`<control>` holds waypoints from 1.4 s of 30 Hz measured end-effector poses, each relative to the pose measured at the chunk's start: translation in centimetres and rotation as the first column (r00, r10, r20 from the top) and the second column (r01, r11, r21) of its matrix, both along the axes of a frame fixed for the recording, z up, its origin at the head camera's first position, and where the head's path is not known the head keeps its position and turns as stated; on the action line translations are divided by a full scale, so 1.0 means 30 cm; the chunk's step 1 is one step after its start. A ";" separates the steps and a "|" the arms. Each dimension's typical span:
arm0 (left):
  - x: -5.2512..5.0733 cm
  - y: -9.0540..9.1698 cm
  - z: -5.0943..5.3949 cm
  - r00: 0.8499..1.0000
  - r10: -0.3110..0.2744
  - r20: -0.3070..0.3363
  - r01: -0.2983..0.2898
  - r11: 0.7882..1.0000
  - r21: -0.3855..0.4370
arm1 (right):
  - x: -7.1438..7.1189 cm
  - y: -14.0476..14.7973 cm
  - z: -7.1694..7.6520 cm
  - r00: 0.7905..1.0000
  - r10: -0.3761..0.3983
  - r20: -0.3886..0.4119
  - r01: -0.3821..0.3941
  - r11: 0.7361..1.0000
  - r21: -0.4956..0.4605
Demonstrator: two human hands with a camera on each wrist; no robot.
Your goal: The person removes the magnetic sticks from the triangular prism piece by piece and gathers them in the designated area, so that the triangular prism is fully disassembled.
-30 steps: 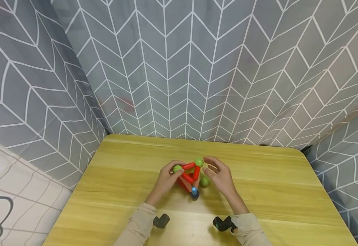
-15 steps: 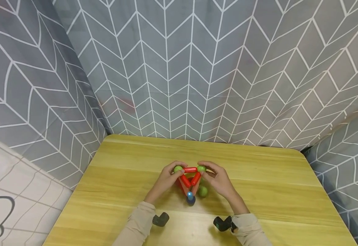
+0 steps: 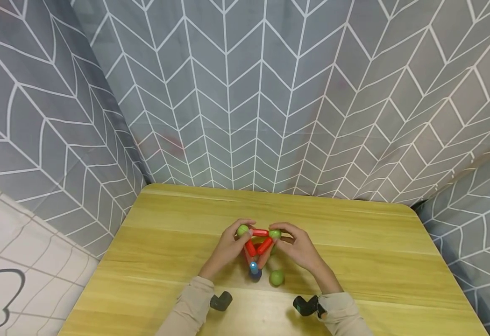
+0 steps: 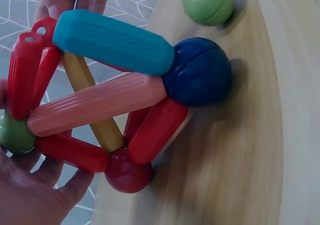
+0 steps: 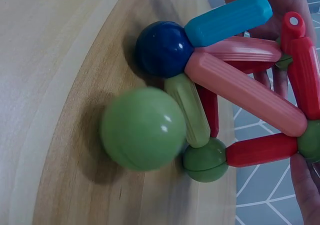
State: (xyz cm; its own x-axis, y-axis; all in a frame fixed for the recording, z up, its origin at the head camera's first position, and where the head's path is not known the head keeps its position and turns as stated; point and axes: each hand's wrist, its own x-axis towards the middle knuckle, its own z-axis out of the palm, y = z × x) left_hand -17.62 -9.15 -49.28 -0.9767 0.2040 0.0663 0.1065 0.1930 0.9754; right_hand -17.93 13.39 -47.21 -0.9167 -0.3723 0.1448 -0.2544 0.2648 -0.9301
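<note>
**Frame pinched at two balls, with free rod ends and a loose ball close by**

You have the frame (image 4: 95,105) between your hands over the near-middle of the table (image 3: 177,210). Your left hand (image 3: 228,240) pinches the left ball (image 3: 242,230) between thumb and fingers; your right hand (image 3: 298,243) closes the same way on the right ball (image 3: 275,234). Neither grip is spread.

Pull those balls apart unevenly and the red rod (image 3: 260,232) bridging them could pop off. The blue rod (image 4: 112,42) has one end on the blue ball (image 4: 199,72) and the other free, so a brush from a finger could swing it loose. Tilt the frame too sharply and its lower joints may give. The loose ball (image 3: 276,277) has nothing around it to stop a roll, so a nudge could send it away.

The right wrist view makes that ball overlap the frame; the head view shows it apart, beside the blue ball. Only the left wrist view clearly gives you the red ball (image 4: 128,170) and the tan rod (image 4: 82,75). Only the right wrist view clearly shows the pale green rod (image 5: 189,112) meeting a lower green ball (image 5: 205,161).
</note>
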 end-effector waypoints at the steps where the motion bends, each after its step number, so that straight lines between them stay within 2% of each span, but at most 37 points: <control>1: 0.002 0.001 -0.001 1.000 0.004 -0.006 -0.004 1.000 -0.003 | 0.001 0.001 0.000 1.000 0.008 -0.006 -0.008 1.000 0.003; 6: 0.008 0.005 0.000 0.999 0.029 -0.020 -0.029 1.000 0.005 | 0.006 0.003 0.003 0.999 0.031 -0.017 -0.031 1.000 0.004; 18: 0.021 0.010 0.008 0.999 0.046 -0.002 -0.046 0.998 0.037 | 0.014 0.003 0.002 0.999 0.038 -0.019 -0.038 0.999 0.027; 25: 0.022 0.013 0.000 0.999 0.049 -0.006 -0.049 0.999 0.012 | 0.020 0.005 0.000 0.999 0.034 -0.021 -0.033 0.999 0.034; 31: 0.026 0.016 -0.005 0.998 0.061 -0.001 -0.061 0.998 0.002 | 0.026 0.002 -0.008 0.999 0.033 -0.010 -0.033 0.999 0.000; 33: 0.032 0.022 0.005 0.997 0.076 0.004 -0.076 0.997 -0.001 | 0.029 0.002 -0.012 1.000 0.029 -0.007 -0.029 1.000 -0.006; 35: 0.050 0.025 0.041 0.997 0.081 0.006 -0.081 0.997 -0.010 | 0.033 0.003 -0.015 1.000 0.025 -0.006 -0.025 1.000 -0.008; 37: 0.054 0.030 0.044 0.995 0.096 0.006 -0.096 0.995 -0.016 | 0.037 0.004 -0.015 1.000 0.023 -0.005 -0.023 1.000 -0.007; 40: 0.070 0.035 0.073 0.995 0.103 0.005 -0.103 0.994 -0.023 | 0.040 0.005 -0.016 1.000 0.022 -0.007 -0.023 1.000 -0.008; 42: 0.074 0.039 0.075 0.995 0.103 0.002 -0.103 0.995 -0.012 | 0.042 0.006 -0.016 1.000 0.020 -0.003 -0.020 1.000 -0.007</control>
State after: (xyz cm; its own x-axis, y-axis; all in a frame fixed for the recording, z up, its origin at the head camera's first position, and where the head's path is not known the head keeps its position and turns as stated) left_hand -15.41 -7.99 -47.03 -0.9928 0.1027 0.0622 0.0832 0.2146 0.9732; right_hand -16.67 13.55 -47.69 -0.9088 -0.3892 0.1506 -0.2625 0.2527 -0.9312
